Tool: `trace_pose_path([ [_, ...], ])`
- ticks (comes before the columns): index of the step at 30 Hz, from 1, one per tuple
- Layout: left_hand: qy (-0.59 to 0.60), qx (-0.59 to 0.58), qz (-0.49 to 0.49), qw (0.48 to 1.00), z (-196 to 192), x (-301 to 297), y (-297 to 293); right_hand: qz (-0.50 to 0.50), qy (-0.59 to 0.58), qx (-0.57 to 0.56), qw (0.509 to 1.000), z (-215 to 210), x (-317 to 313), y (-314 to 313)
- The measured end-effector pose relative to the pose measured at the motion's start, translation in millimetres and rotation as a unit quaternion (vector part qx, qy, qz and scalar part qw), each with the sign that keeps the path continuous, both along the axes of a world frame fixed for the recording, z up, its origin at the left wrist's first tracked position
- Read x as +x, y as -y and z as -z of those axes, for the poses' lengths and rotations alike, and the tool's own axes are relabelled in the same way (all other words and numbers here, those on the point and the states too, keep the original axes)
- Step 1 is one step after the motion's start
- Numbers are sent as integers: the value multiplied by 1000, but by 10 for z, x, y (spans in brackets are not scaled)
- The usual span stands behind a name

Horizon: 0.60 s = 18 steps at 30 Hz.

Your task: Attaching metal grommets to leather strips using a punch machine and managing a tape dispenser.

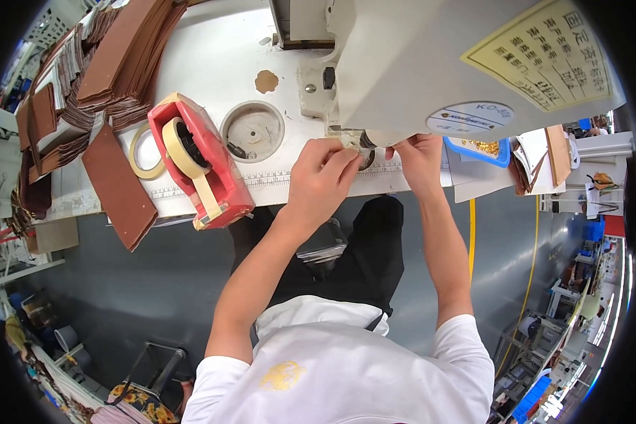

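My left hand is at the front edge of the white worktable, just left of the machine's working point. Its thumb and fingers are pinched together; what they hold, if anything, is too small to make out. To the right, my right hand is also closed, with its fingertips partly hidden under the white head of the machine. A small dark metal part of the machine shows between the two hands. A ruler strip runs along the table edge beside my left hand.
Left of my hands stand a red tape dispenser, a loose tape roll and a round dish. Brown panels are stacked at far left; one panel overhangs the edge. A blue tray with small gold pieces is at right.
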<state>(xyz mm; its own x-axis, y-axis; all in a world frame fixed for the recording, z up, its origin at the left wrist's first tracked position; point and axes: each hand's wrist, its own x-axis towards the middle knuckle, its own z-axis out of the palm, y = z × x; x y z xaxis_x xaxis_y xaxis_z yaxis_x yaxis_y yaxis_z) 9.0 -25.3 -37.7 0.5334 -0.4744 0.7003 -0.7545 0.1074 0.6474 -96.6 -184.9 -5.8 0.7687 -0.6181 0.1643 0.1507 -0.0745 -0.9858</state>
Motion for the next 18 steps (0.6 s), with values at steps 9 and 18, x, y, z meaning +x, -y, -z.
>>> trace_pose_path([
  [9, 138, 55, -48, 988, -49, 14, -11, -10, -4, -34, 999, 37, -2, -58],
  [18, 158, 51, -30, 986, -49, 14, -6, 15, 17, -19, 1000, 68, -24, -68],
])
